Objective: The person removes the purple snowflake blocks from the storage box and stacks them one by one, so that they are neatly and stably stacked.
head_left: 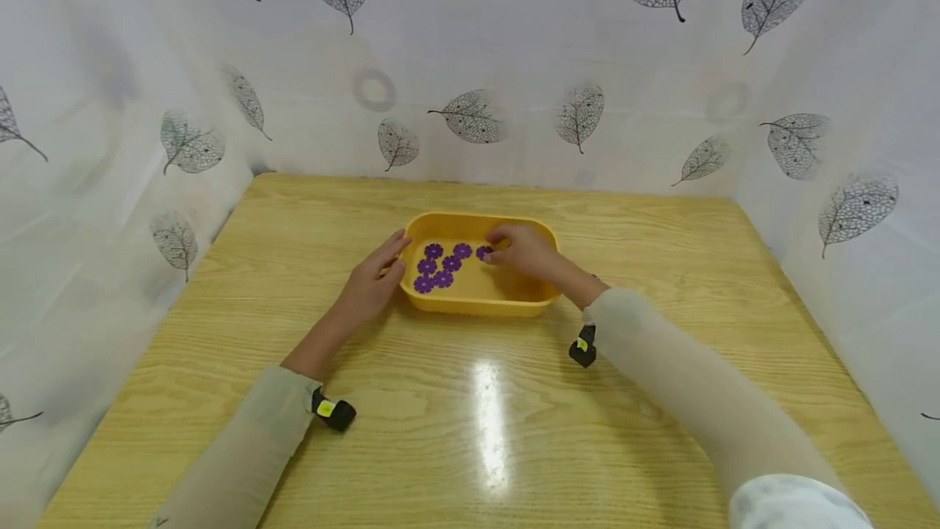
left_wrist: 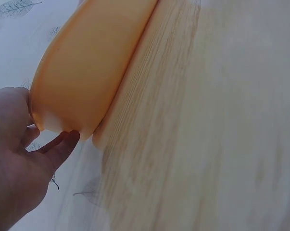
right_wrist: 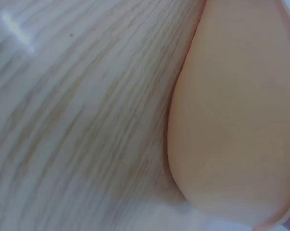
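A yellow tray point(head_left: 481, 308) holds several purple flower-shaped pieces point(head_left: 443, 278) on its left side. Against the tray's left end rests my left hand point(head_left: 372, 282), fingers fairly straight; in the left wrist view that hand point(left_wrist: 24, 154) touches the end wall of the tray point(left_wrist: 87, 62). My right hand point(head_left: 523, 251) reaches inside the tray and pinches a purple piece point(head_left: 482, 252) between thumb and fingers. The right wrist view shows the tray's outer wall point(right_wrist: 231, 110), while the fingers are hidden there.
The tray stands on a wooden table point(head_left: 411, 431). A small purple bit point(head_left: 596, 276) shows beside the right forearm, mostly hidden. A white curtain point(head_left: 529, 47) with leaf prints hangs behind the table and at both sides.
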`<state>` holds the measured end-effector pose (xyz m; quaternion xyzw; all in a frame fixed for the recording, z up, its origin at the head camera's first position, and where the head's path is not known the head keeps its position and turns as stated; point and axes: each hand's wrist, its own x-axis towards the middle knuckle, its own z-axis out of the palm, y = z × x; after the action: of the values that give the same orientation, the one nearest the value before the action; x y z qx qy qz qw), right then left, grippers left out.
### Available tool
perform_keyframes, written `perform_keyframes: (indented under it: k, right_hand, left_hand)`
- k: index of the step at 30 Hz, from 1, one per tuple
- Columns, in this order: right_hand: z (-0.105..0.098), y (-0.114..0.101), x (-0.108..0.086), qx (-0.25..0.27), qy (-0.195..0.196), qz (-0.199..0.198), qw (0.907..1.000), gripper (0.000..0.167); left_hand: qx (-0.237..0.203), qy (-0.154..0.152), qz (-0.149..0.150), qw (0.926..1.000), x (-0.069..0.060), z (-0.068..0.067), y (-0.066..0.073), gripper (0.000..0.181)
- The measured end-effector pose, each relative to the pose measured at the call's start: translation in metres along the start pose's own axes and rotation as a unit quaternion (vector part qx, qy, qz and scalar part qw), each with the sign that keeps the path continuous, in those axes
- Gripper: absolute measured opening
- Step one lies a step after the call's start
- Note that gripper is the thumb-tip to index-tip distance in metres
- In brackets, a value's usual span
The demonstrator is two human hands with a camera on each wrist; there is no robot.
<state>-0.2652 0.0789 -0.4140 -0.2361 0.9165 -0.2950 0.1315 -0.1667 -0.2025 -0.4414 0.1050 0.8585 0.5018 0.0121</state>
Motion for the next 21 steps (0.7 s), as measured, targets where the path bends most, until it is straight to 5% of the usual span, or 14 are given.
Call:
perform_keyframes:
  k: [13,21]
  right_hand:
    - [0.009,0.001,0.002,-0.018,-0.019,0.013,0.9996,0.047]
    - [0.011,0.000,0.002,-0.042,-0.025,0.000,0.9988,0.034]
  left_hand:
    - [0.000,-0.002,-0.006,1.0000,0.000,0.000,0.000,0.051]
    - [-0.006,-0.002,0.000,1.0000,-0.002,0.000,0.001,0.051]
